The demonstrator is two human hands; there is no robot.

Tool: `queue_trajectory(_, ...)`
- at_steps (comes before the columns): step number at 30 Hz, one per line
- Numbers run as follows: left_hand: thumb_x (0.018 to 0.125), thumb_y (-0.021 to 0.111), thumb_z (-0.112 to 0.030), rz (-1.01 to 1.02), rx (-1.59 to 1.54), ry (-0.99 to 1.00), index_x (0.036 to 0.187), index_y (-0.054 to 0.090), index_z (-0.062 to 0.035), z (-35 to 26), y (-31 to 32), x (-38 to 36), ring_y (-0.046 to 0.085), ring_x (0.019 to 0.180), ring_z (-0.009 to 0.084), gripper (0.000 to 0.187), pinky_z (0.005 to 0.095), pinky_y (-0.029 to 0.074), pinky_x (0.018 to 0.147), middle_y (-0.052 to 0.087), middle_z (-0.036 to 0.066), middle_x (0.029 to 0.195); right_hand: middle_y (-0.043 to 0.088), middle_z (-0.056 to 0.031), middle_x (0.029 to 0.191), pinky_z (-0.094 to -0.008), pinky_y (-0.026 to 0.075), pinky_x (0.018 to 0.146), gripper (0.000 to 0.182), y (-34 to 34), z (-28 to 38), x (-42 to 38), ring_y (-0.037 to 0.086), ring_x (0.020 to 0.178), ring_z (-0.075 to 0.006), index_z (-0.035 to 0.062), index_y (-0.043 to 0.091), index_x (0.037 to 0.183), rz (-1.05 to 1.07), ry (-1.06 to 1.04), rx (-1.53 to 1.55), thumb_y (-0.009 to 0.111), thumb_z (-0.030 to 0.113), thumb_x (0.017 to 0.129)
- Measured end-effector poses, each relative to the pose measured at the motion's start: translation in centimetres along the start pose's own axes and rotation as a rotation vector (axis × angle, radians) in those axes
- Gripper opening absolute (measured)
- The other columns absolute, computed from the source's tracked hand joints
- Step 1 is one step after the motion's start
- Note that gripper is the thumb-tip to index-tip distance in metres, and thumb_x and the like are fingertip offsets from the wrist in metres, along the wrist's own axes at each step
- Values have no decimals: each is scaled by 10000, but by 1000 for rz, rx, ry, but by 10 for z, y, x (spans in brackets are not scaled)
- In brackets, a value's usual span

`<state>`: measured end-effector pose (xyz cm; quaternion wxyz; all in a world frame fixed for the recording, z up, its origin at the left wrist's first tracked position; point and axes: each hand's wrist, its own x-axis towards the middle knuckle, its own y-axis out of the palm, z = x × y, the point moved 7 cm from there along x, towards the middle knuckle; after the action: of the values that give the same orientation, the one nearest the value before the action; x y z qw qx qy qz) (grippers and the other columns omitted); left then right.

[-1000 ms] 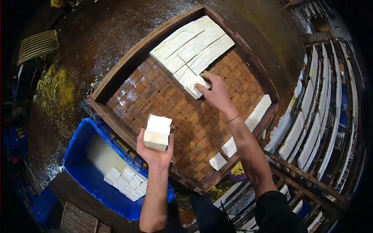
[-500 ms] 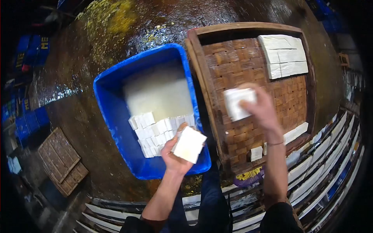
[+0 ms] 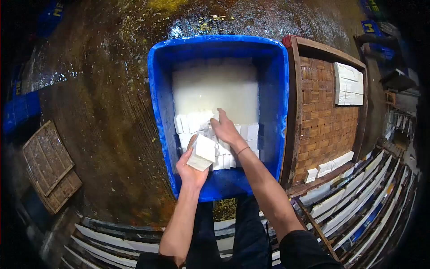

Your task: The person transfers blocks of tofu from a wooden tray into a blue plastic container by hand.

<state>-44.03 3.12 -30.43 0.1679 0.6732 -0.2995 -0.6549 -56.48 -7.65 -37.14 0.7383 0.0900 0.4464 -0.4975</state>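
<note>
My left hand (image 3: 194, 170) holds a thick white block of tofu (image 3: 202, 150) from below and the side, over the near left part of a blue tub (image 3: 285, 103). My right hand (image 3: 225, 127) reaches into the tub, with thumb and fingers around the right end of a row of tofu blocks (image 3: 192, 121). The fingertips are partly hidden among the white pieces. More tofu blocks (image 3: 247, 131) are packed in rows in the near half of the tub. Cloudy liquid (image 3: 215, 85) fills the far half.
Right of the tub stands a wooden-framed tray (image 3: 293, 116) with a woven base. A slab of cut tofu (image 3: 348, 84) lies at its far right, and a tofu row (image 3: 333, 165) along its near edge. A wooden board (image 3: 49, 166) lies left on the wet floor (image 3: 107, 112).
My right hand has moved left from above the tray, where it held a tofu block, into the tub. My left hand still holds tofu. The view has shifted, bringing the tub to the middle.
</note>
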Motion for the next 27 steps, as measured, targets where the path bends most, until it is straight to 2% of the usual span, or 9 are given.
queue_trajectory(5,933,485,-255,33,74,-99,1409,485,-8,15,23,35,581,1208,281,536,435,454,1039,588,139,1338,429,-333,1444,-387,346,1122,792,-36,8,-7,441,1351,-400,-18,258,1516,30,-27,163,584,355,898)
queue_trajectory(7,960,504,-348,41,79,-123,1394,490,-14,28,32,51,579,1199,284,548,433,440,1046,604,126,1308,485,-211,1439,-371,380,1090,825,-46,69,-48,484,1301,-325,87,300,1539,254,-309,-31,680,346,854)
queue_trajectory(9,959,523,-478,1,-21,-308,1388,474,-21,47,45,59,562,1203,289,629,423,426,1054,580,141,1318,589,-164,1336,-373,399,1069,718,-55,78,-51,571,1192,-290,92,511,1416,253,-403,-95,744,343,786)
queue_trajectory(12,883,493,-724,-21,424,-186,1502,246,15,46,56,75,319,1396,352,995,554,214,1148,302,221,1531,698,-200,1048,-395,499,928,465,-84,61,-26,668,1004,-297,22,702,1055,211,-245,-155,771,301,689)
queue_trajectory(15,903,434,-732,-232,754,33,1548,135,18,9,48,86,112,1492,317,1034,550,48,1185,126,196,1619,687,-238,1044,-408,523,877,516,-108,37,-7,678,964,-351,18,693,1075,-184,-186,-313,767,331,672)
queue_trajectory(16,953,411,-672,-217,804,98,1527,176,41,0,51,85,172,1478,338,945,513,107,1186,201,261,1581,663,-277,1017,-449,491,950,549,-104,24,-1,614,1030,-445,25,673,1136,-246,-127,-311,736,345,695)
queue_trajectory(19,1001,495,-438,-259,974,254,1424,442,20,-12,55,91,380,1383,295,626,408,259,1151,443,199,1468,638,-297,1094,-437,474,987,612,-71,-12,9,595,1102,-437,17,648,1205,-289,-115,-285,730,390,727)
queue_trajectory(24,927,589,-205,-19,1421,486,1221,645,-37,11,79,128,548,1209,294,343,389,388,1063,600,164,1265,382,-338,1471,-391,271,1167,747,-80,-23,-12,372,1393,-425,-103,260,1482,-20,45,70,525,311,919)
queue_trajectory(27,864,634,-185,119,1704,676,1125,690,-50,45,95,145,589,1114,335,299,420,431,1013,625,162,1178,483,-303,1404,-388,399,1079,571,-145,25,-72,508,1299,-376,-62,397,1429,-171,-267,144,519,195,934)
